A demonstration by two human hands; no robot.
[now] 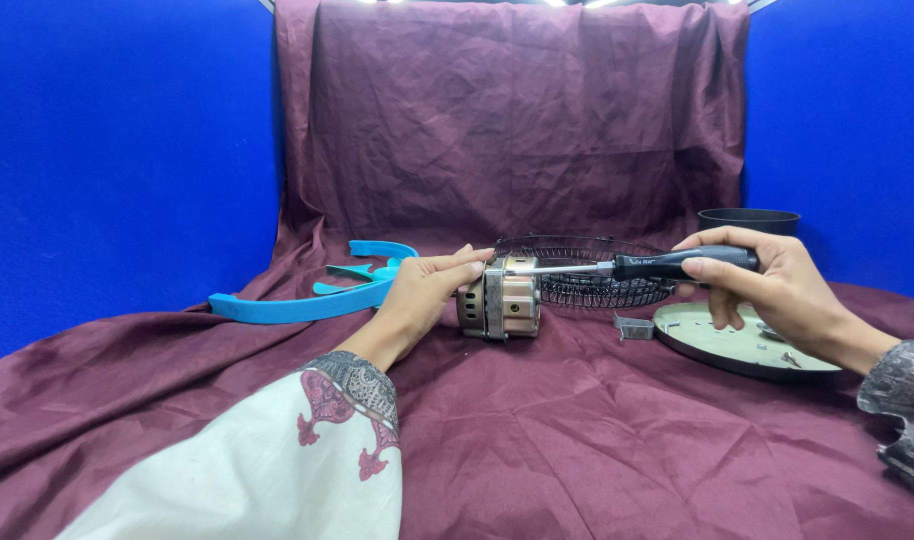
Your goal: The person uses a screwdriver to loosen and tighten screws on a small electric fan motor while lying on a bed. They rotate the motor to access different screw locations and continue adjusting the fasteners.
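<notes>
Two hands of mine are working over the maroon cloth point(537, 430) that covers the table and hangs up behind it. My left hand point(422, 292) is lying against the left side of the small metal motor point(500, 300), fingers together and stretched across its top, steadying it where it is sitting near the middle of the cloth. My right hand point(767, 285) is gripping the black handle of the screwdriver point(637, 266), fingers curled tight around it, thumb underneath; the shaft is running level to the left, and its tip is meeting the top right edge of the motor. Just behind the motor, the round black wire fan guard point(592, 272) is lying flat. Below my right hand, a round grey plate point(722, 340) is holding a few small loose parts, too small for me to tell apart, and a little metal bracket point(633, 327) is sitting just left of it. A black pot point(749, 220) is standing behind my right hand. Left of my left hand, bright blue plastic fan blades point(317, 290) are resting on the cloth.
</notes>
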